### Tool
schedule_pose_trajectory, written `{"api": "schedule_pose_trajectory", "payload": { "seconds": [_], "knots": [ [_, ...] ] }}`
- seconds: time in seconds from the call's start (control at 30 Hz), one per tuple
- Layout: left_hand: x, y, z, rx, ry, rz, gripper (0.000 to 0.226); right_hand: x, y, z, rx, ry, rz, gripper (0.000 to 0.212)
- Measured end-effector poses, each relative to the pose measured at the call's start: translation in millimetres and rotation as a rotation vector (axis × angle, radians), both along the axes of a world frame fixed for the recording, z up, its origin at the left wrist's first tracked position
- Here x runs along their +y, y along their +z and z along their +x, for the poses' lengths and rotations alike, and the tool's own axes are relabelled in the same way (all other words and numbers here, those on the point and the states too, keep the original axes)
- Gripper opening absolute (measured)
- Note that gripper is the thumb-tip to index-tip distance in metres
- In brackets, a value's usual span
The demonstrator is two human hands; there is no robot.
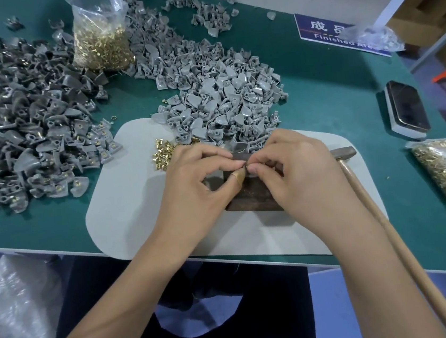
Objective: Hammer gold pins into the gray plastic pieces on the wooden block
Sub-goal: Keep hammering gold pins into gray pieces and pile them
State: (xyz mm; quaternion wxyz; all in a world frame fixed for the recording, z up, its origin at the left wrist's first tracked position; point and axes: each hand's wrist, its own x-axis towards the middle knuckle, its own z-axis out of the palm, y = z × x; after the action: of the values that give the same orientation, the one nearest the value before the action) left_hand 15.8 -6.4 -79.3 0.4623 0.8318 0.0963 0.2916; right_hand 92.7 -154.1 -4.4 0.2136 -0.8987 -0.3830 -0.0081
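Both sets of fingertips are meeting right over the top of the wooden block, curled in tight and pinching at something tiny between them. The left hand has a taped thumb pressing in from the side, and the right hand is pinching from the other side. Honestly can't see the actual pin or the gray piece they're fiddling with since the fingers are covering it, but my read is this is the setup step, seating a pin in a piece on the block before any hitting happens. The hammer is lying untouched just to the right of the block, head up by the right knuckles, handle running back toward the person, so the next move probably calls for the right hand letting go and grabbing it while the left is keeping the piece steady. Loose gold pins are sitting just left of the left hand on the pale mat, small, shiny and flat-headed. The gray plastic pieces are piling up behind the block, light gray, wedge-ish with a little hole, and a darker heap off to the left looks like it's already got pins in.
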Motion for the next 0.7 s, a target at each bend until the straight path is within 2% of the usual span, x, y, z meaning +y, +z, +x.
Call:
{"api": "schedule_pose_trajectory", "payload": {
  "seconds": [0.13,0.23,0.47,0.57,0.7],
  "knots": [
    [0.6,-0.7,0.7,0.001,-0.009,-0.003,0.008,6.7,11.2,5.4,0.003,0.062,-0.114,0.012],
    [0.9,-0.3,0.6,0.002,-0.011,-0.011,0.009,7.0,12.4,10.0,0.012,0.075,-0.11,0.011],
    [-0.4,1.4,-1.2,0.015,-0.023,0.009,0.011,-6.4,1.8,19.5,0.252,0.017,0.106,0.008],
    [-1.0,2.2,-1.8,0.015,-0.031,0.018,0.012,-10.1,-6.9,16.6,0.237,-0.003,0.181,0.008],
    [-1.3,1.3,-0.9,-0.002,-0.023,0.006,0.011,-11.6,-18.4,7.4,0.118,-0.029,0.247,0.01]
  ]
}}
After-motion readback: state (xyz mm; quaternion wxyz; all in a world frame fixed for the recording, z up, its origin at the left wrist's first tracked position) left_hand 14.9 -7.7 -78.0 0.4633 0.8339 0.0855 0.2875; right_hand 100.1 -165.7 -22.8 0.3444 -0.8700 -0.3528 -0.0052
